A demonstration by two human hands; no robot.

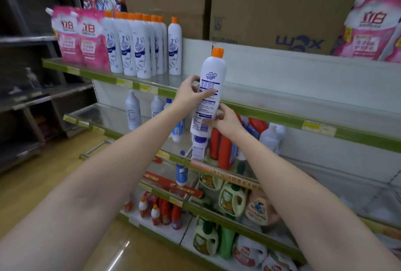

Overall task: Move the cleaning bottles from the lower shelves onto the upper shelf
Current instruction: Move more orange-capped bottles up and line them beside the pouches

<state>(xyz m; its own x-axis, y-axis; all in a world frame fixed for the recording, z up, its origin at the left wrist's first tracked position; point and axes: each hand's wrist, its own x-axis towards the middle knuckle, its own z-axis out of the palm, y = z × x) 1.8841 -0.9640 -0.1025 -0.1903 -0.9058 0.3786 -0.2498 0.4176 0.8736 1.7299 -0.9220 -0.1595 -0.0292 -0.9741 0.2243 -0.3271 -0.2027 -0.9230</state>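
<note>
Orange-capped bottle [208, 95] upright, cap up, leaning slightly right.

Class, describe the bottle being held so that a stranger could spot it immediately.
Start at the green-edged upper shelf with its row of white bottles. In front of its edge, the left hand and right hand grip one matching bottle. It alone is off the shelf, back label facing out.

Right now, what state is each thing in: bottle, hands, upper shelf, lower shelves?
Held bottle: upright, capped, in the air before the upper shelf.
Left hand: grips its middle.
Right hand: grips near its base.
Upper shelf: bottle row standing at left.
Lower shelves: bottles remain.
</note>
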